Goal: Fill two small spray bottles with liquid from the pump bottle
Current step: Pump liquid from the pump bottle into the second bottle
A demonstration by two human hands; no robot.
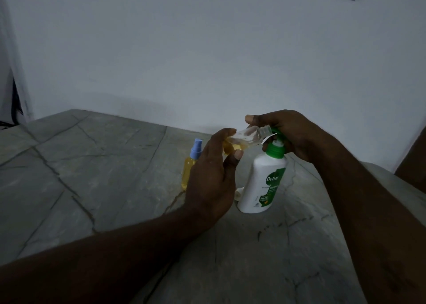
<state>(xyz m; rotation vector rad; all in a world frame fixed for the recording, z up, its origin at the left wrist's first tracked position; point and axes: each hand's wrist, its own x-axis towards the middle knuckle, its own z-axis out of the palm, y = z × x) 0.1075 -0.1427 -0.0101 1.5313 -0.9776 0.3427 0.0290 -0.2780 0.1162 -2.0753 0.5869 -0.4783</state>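
My left hand [213,165] holds a small clear spray bottle [250,134] tilted on its side, cap off, its open neck pointing right at the pump nozzle. A little yellow liquid lies in its lower end. The white pump bottle [262,184] with a green collar and green label stands upright on the table. My right hand [292,133] rests over its green pump head. A second small spray bottle [191,165], filled with yellow liquid and topped by a blue sprayer, stands upright just left of my left hand.
The work surface is a grey stone table [92,165] with dark veins, set against a white wall [207,50]. A small white object [238,192], perhaps a cap, lies at the pump bottle's left base, half hidden by my left hand.
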